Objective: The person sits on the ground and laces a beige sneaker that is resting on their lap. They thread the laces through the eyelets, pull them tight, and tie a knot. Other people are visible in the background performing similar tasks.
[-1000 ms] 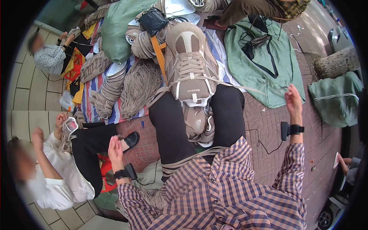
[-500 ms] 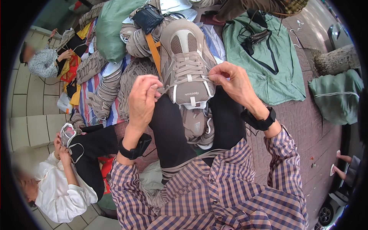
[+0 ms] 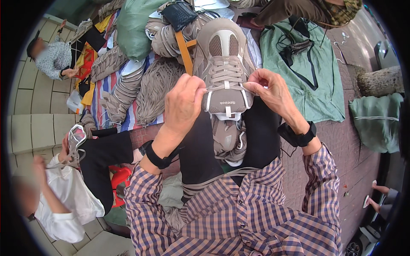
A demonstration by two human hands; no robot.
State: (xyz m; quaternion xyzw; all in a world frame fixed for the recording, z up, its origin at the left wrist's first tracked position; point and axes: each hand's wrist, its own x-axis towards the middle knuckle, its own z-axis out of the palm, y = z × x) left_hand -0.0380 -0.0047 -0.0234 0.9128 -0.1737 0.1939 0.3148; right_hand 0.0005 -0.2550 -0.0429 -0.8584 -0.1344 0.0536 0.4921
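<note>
A grey-brown sneaker upper (image 3: 207,39) stands toe-away in front of me, above my knees, with a flat grey shoelace (image 3: 225,71) criss-crossed through its eyelets. My left hand (image 3: 184,104) is closed in a pinch at the upper's left side, on one lace end by the topmost eyelets. Opposite it, my right hand (image 3: 270,93) pinches the lace at the right side with thumb and forefinger. The lace runs across below the white tongue loop between the two hands. More sneaker uppers (image 3: 225,135) lie between my legs, under this one.
Left of the upper are a thick bundle of grey laces (image 3: 157,89), stacked uppers (image 3: 124,91) and an orange wooden stand (image 3: 184,52). A black pouch (image 3: 178,17) sits on top. Green cloth (image 3: 329,81) spreads at right. A co-worker at left has another upper (image 3: 77,137).
My left hand has moved right, up against the upper, and the lace between my hands is drawn in closer. The co-worker in white has raised one hand away from their upper.
</note>
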